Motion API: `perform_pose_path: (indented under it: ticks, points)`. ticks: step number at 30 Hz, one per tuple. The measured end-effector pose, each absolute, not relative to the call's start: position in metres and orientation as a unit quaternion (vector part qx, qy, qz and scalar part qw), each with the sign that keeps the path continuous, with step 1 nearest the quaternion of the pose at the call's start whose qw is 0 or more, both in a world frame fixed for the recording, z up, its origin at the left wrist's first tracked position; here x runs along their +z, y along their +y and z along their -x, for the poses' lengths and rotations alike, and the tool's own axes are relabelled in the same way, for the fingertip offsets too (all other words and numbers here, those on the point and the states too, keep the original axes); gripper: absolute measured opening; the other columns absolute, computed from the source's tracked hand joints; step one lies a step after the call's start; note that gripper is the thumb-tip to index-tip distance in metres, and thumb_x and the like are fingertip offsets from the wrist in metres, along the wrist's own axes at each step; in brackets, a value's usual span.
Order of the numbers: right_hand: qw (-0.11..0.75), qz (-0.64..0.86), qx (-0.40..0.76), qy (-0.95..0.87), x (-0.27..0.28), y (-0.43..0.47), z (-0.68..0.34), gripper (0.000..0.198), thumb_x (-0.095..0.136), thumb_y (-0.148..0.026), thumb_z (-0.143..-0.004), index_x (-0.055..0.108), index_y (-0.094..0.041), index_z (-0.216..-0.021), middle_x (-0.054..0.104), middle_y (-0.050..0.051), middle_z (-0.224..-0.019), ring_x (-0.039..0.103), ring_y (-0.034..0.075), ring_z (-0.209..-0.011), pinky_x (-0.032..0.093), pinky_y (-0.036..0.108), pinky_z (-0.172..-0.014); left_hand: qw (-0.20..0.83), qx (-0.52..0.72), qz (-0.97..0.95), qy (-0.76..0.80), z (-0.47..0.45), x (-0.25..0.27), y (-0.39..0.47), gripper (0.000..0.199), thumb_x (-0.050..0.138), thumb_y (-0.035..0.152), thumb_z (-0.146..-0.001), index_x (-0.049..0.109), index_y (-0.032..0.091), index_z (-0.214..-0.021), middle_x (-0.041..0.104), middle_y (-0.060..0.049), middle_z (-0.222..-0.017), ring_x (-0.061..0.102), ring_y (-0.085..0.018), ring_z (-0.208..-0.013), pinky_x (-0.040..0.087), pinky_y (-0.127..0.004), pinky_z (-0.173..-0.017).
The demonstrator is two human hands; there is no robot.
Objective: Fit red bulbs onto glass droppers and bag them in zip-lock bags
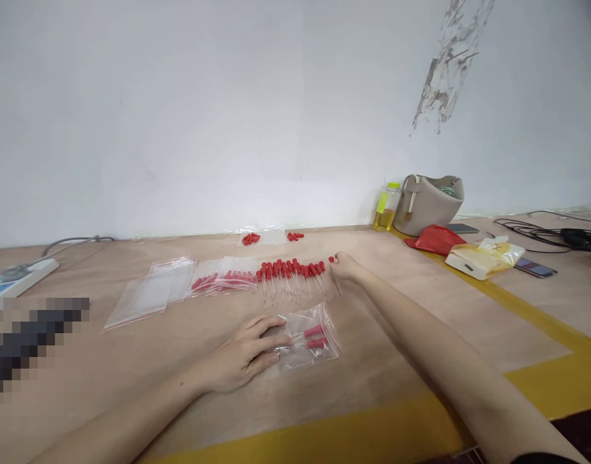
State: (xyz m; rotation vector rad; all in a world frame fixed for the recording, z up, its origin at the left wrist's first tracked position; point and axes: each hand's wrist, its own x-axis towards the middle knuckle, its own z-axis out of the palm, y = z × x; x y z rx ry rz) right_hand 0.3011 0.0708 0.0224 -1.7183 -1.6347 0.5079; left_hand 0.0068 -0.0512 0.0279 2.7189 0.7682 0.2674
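Note:
My left hand (249, 351) lies with fingers stretched and apart over the left end of a clear zip bag (295, 364). Inside that bag are two droppers with red rubber bulbs (316, 343), their thin tubes pointing toward my fingers. Farther off, my right hand (348, 265) is closed in a pinch on a dropper (330, 260) whose red bulb shows beside the fingertips, at the right end of a row. The row holds several loose droppers (290, 270), bulbs toward the wall and tubes toward me.
Filled bags (225, 277) and flat zip bags (147, 296) lie left of the row. Loose red bulbs (251, 238) sit near the wall. At right are a bottle (383, 209), a grey bag (428, 206), a tissue pack (483, 258) and a phone (537, 267). A power strip (22, 277) is far left.

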Motion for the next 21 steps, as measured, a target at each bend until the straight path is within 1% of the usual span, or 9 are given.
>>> perform_pose_path:
  ticks: [2, 4, 8, 11, 14, 21]
  points:
    - [0.375, 0.663, 0.208, -0.614, 0.027, 0.054, -0.305, 0.031, 0.043, -0.017, -0.075, 0.044, -0.011, -0.105, 0.054, 0.002, -0.061, 0.053, 0.012, -0.051, 0.039, 0.023, -0.048, 0.153, 0.098, -0.947, 0.265, -0.007, 0.028, -0.051, 0.033, 0.035, 0.03, -0.089, 0.045, 0.032, -0.121, 0.037, -0.002, -0.13, 0.032, -0.021, -0.12, 0.03, -0.038, -0.099]
    - [0.414, 0.64, 0.24, -0.601, 0.028, 0.032, -0.306, 0.036, 0.037, -0.017, -0.077, 0.035, -0.014, -0.112, 0.049, -0.003, -0.06, 0.049, 0.009, -0.045, 0.039, 0.021, -0.044, 0.151, 0.1, -0.948, 0.261, -0.007, 0.028, -0.051, 0.033, 0.035, 0.029, -0.089, 0.045, 0.032, -0.121, 0.037, -0.002, -0.13, 0.032, -0.021, -0.12, 0.03, -0.038, -0.099]
    - [0.549, 0.518, 0.351, -0.553, 0.018, -0.007, -0.301, 0.035, 0.046, -0.027, -0.072, 0.033, -0.019, -0.104, 0.042, -0.008, -0.061, 0.046, 0.007, -0.042, 0.039, 0.019, -0.038, 0.145, 0.104, -0.949, 0.26, -0.006, 0.027, -0.051, 0.034, 0.036, 0.03, -0.089, 0.044, 0.032, -0.122, 0.037, -0.002, -0.13, 0.033, -0.022, -0.119, 0.031, -0.04, -0.098]
    - [0.604, 0.479, 0.369, -0.519, 0.007, -0.024, -0.293, 0.039, 0.05, -0.032, -0.07, 0.03, -0.022, -0.102, 0.043, -0.008, -0.067, 0.048, 0.006, -0.044, 0.043, 0.02, -0.04, 0.144, 0.1, -0.949, 0.264, -0.006, 0.025, -0.05, 0.035, 0.036, 0.03, -0.089, 0.043, 0.035, -0.122, 0.035, -0.001, -0.132, 0.032, -0.022, -0.12, 0.03, -0.04, -0.098]
    - [0.616, 0.46, 0.364, -0.525, 0.002, -0.031, -0.287, 0.039, 0.051, -0.033, -0.07, 0.029, -0.023, -0.101, 0.043, -0.006, -0.072, 0.05, 0.007, -0.048, 0.046, 0.021, -0.043, 0.144, 0.102, -0.948, 0.266, -0.005, 0.024, -0.049, 0.035, 0.036, 0.03, -0.089, 0.043, 0.037, -0.122, 0.035, 0.0, -0.132, 0.031, -0.022, -0.121, 0.029, -0.041, -0.099]
    - [0.59, 0.449, 0.411, -0.53, -0.002, -0.04, -0.28, 0.04, 0.053, -0.037, -0.07, 0.029, -0.023, -0.099, 0.043, -0.005, -0.075, 0.05, 0.006, -0.049, 0.047, 0.023, -0.044, 0.146, 0.096, -0.95, 0.259, -0.006, 0.025, -0.048, 0.036, 0.036, 0.03, -0.089, 0.041, 0.038, -0.124, 0.034, 0.001, -0.133, 0.031, -0.022, -0.121, 0.03, -0.041, -0.098]
